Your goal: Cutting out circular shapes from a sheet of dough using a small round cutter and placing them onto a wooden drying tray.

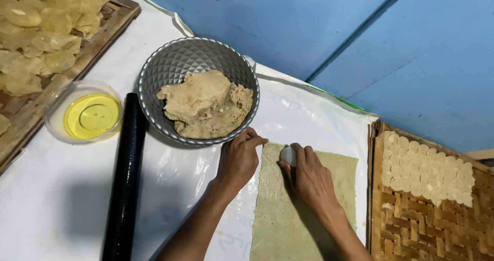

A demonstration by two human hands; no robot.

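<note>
Thin rectangular sheet of greenish-beige rolled dough, lying flat on white plastic, one round disc pressed out near its top left corner. Small round white cutter, set upright on that sheet's upper edge.

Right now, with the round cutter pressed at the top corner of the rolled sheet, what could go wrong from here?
1. The right hand presses the round cutter close to the dough sheet's edge; the disc may come out incomplete.
2. The left hand pins only the corner, so the thin sheet could stretch or tear when the disc lifts.
3. The grey bowl of dough sits right beside the left hand; a knuckle could bump it.
</note>
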